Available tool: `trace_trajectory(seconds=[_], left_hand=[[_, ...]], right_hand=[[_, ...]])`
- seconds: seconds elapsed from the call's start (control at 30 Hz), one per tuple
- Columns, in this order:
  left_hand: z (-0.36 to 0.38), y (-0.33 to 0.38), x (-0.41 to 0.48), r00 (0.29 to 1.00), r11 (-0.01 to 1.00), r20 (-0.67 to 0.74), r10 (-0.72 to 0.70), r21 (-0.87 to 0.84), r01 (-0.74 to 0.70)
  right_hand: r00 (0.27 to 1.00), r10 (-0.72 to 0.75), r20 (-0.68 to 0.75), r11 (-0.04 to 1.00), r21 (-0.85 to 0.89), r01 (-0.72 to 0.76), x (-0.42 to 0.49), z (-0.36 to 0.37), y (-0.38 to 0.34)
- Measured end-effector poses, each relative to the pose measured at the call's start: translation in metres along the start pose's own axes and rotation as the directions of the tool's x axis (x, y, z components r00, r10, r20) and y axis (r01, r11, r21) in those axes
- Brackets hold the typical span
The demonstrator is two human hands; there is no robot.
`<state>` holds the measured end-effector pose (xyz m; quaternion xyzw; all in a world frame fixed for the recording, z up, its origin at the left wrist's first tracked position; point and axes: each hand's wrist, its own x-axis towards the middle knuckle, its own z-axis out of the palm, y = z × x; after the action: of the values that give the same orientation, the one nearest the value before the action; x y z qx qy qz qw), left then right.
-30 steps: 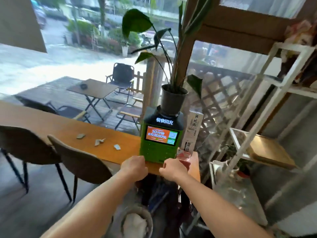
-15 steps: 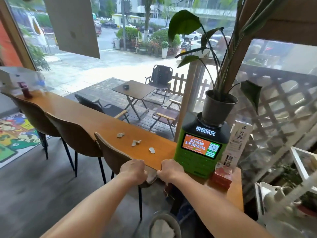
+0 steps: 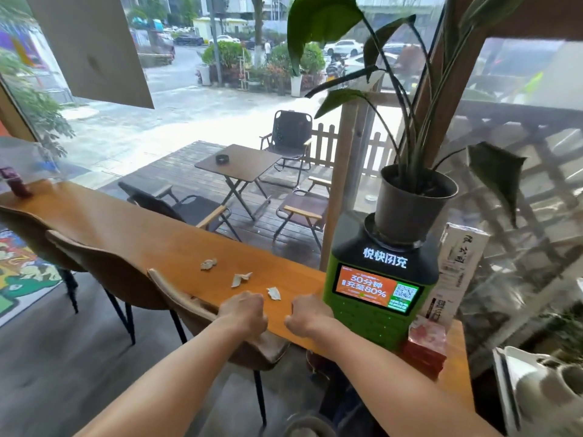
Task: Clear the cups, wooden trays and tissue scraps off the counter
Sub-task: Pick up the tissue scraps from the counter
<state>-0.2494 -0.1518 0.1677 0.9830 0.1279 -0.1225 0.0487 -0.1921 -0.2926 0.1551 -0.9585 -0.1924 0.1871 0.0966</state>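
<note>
- No cups or wooden trays visible on the wooden counter (image 3: 132,234); judged already cleared, or out of view.
- Three tissue scraps left, not yet picked up: far scrap (image 3: 208,264), middle scrap (image 3: 241,278), near scrap (image 3: 273,293), strung along the counter toward the green charging station (image 3: 378,298).
- Left hand (image 3: 244,313) curled into a loose fist at the counter's front edge, just beside the near scrap; nothing seen in it.
- Right hand (image 3: 307,316) likewise curled, knuckles up, resting near the edge; contents impossible to tell.
</note>
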Motion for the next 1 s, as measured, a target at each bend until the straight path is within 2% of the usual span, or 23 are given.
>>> trace_trajectory(seconds=[0.2,0.43,0.7,0.87,1.0], left_hand=[[0.006,-0.027,0.034,1.000,1.000,0.028,-0.008,0.012,0.007],[0.014,-0.084,0.095,0.994,1.000,0.104,0.021,0.010,-0.022],[0.018,-0.193,0.203,0.954,0.987,0.252,0.160,-0.028,-0.158],[0.013,-0.251,0.261,0.922,0.976,0.328,0.206,0.001,-0.218],[0.022,-0.268,0.297,0.917,0.973,0.345,0.201,0.034,-0.226]], right_hand=[[0.993,0.028,0.114,0.999,0.026,-0.031,0.041,0.024,-0.011],[0.985,0.054,0.166,0.998,0.025,-0.059,0.111,0.042,-0.055],[0.935,0.260,0.241,0.957,0.066,-0.283,0.210,0.067,-0.112],[0.904,0.318,0.285,0.914,0.160,-0.372,0.244,0.066,-0.154],[0.899,0.342,0.275,0.894,0.199,-0.401,0.249,0.073,-0.164]])
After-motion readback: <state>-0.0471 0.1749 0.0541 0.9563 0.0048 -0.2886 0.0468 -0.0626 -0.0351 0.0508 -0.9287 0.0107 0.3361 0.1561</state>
